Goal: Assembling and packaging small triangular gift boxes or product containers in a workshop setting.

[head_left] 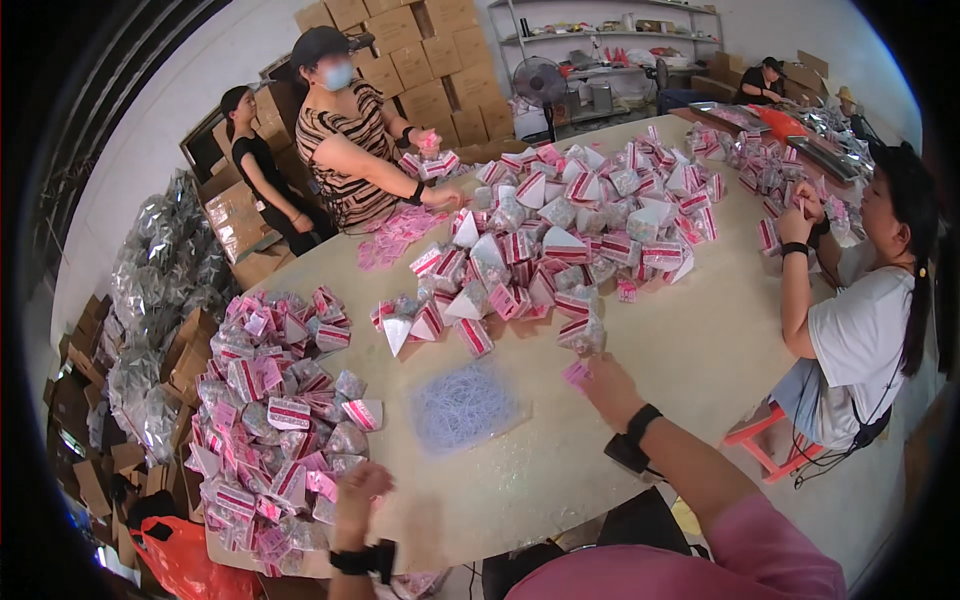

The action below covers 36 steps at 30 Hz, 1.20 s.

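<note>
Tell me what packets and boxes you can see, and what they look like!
Small pink packet: in the right hand, flat.
Left heap: by the left hand, pink-and-white pouches.
Middle heap: table centre, white pyramid pouches with pink bands.
Cardboard boxes: stacked at the back wall, brown.

Landmark: bag of white loops [465,405], mid-table, before you.

- Your right hand [607,388] pinches small pink packet [575,373], just right of bag.
- Your left hand [360,485] rests at edge of pile of pink-and-white pouches [270,420], left of bag.
- Larger heap of triangular white-and-pink pouches [560,240] beyond bag.
- Flat pink packets [395,235] far beyond, left of heap.
- Brown cartons [420,50] stacked against back wall.
- Silver foil bags [160,300] on floor, far left of bag.
</note>
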{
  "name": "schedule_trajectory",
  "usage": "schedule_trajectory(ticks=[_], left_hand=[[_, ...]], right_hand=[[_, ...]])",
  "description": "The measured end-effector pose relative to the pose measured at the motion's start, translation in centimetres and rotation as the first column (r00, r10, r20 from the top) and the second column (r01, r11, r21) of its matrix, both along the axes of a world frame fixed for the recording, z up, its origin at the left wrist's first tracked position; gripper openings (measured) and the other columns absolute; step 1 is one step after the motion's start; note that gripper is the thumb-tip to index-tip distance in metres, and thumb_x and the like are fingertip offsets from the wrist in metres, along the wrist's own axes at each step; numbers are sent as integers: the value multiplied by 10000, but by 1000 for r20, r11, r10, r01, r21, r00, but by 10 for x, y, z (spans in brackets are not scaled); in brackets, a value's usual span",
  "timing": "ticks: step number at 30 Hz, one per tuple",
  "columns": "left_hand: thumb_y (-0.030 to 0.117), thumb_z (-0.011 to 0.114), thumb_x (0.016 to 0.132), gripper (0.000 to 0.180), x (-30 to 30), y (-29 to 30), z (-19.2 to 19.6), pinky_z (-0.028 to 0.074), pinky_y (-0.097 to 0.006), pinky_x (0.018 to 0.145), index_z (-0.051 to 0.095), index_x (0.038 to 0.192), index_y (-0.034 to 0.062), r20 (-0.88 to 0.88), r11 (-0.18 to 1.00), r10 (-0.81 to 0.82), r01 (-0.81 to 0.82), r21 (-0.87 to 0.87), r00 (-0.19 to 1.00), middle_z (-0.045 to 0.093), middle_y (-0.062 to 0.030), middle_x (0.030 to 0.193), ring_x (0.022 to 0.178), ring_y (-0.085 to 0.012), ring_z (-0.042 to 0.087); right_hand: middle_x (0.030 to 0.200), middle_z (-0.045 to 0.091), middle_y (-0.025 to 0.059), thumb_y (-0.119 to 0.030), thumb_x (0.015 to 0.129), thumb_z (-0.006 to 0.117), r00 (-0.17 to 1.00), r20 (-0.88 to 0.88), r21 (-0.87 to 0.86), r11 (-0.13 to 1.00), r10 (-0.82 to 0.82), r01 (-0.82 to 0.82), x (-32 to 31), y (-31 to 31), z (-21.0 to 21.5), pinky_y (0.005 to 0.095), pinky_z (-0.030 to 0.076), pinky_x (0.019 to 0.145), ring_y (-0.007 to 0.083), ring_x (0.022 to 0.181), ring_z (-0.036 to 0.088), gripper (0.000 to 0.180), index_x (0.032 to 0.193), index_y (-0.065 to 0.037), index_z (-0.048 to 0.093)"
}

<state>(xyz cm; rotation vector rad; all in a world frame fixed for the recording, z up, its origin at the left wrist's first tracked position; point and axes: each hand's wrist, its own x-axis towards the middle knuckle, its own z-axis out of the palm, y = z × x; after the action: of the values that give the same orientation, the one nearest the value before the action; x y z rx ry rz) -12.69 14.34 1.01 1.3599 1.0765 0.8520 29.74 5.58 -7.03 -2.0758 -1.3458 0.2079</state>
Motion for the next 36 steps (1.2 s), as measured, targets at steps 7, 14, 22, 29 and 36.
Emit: schedule_trajectory(ticks=[7,14,22,29,36], left_hand=[[41,566,849,93,76,-69,-55,479,-240,707,629,873,-22,10,959,-193,191,-208,981,638,-67,792,737,-127,600],[70,605,824,210,144,-88,-52,484,-296,782,575,1012,-18,-195,898,-421,438,52,886,625,-109,968,898,-194,601],[106,685,764,638,235,-87,21,461,-324,863,362,1307,19,-312,741,-409,512,435,858,559,-139,1138,1035,-221,560],[83,672,790,513,195,-60,-22,500,-279,796,450,1243,-12,459,546,-607,760,-352,649,599,-70,1045,888,-158,609],[48,566,859,281,166,-68,-17,511,-293,790,573,1100,-96,302,630,-443,533,-565,844,649,-147,974,853,-197,640]], right_hand=[[1008,542,233,-246,803,592,980,184,-174,979,-74,107,-11,23,-5,432,451,805,374,943,541,357,991,44,504],[888,586,222,-264,845,547,950,-312,-59,998,2,-21,3,0,17,441,454,691,386,808,570,261,943,-26,509],[840,610,107,-197,825,567,843,-140,0,851,520,-525,-26,-56,121,374,468,668,309,771,594,147,882,-63,557],[730,590,83,-222,864,531,416,-534,40,514,736,-857,-48,-20,118,318,464,568,214,631,597,168,908,-65,573],[686,558,40,-256,842,561,632,-742,53,960,221,-274,-9,115,49,273,438,452,127,530,556,230,888,-32,586]])
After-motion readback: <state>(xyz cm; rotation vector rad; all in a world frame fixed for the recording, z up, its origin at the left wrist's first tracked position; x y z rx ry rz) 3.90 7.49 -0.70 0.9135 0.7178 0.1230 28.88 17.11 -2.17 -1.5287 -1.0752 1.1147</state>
